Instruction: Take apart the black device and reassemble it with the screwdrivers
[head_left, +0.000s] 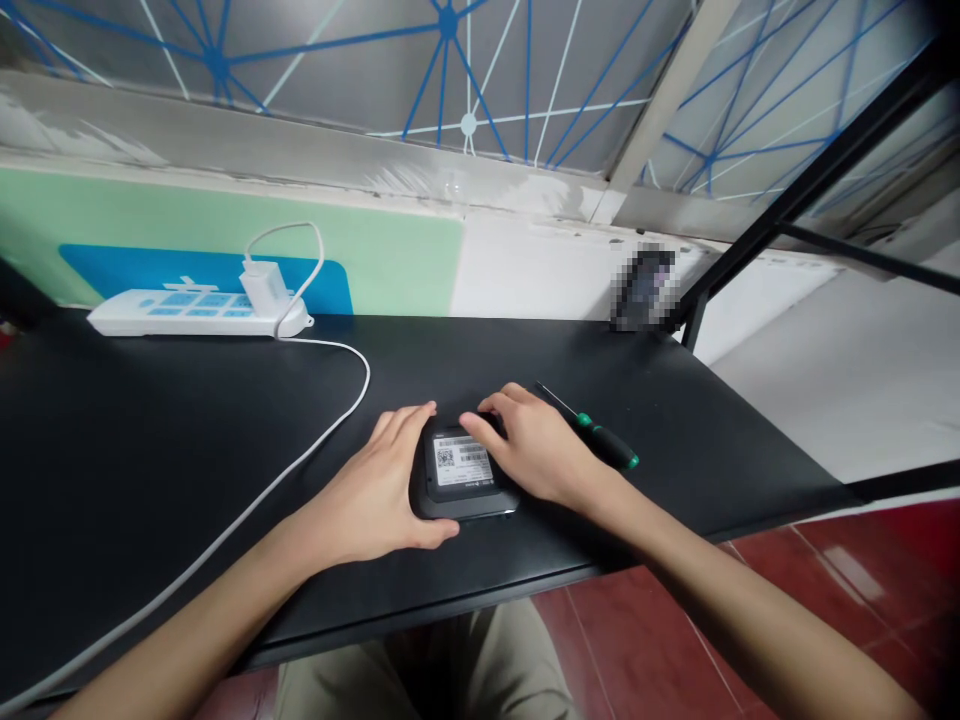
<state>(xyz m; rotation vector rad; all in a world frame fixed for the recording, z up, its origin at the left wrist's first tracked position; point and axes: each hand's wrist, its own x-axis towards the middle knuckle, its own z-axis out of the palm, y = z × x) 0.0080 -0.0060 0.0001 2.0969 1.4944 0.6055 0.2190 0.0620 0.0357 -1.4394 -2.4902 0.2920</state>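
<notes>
A small black electronic device (461, 503) with rounded corners lies on the black table, a white label with a QR code and barcodes facing up. My left hand (382, 485) grips its left side, fingers at the far corner and thumb along the near edge. My right hand (536, 445) is closed over the right side, its thumb reaching toward the label; its other fingertips are partly hidden behind the device's far right corner. Just beyond my right hand lies a screwdriver (604, 438) with a black and green handle, its shaft pointing away to the left.
A white power strip (180, 315) stands against the wall at the back left, with a white charger (264, 288) plugged in. Its white cable (300, 460) runs across the table's left side. A pixelated dark object (643, 290) leans at the back right, near a black metal frame (739, 260).
</notes>
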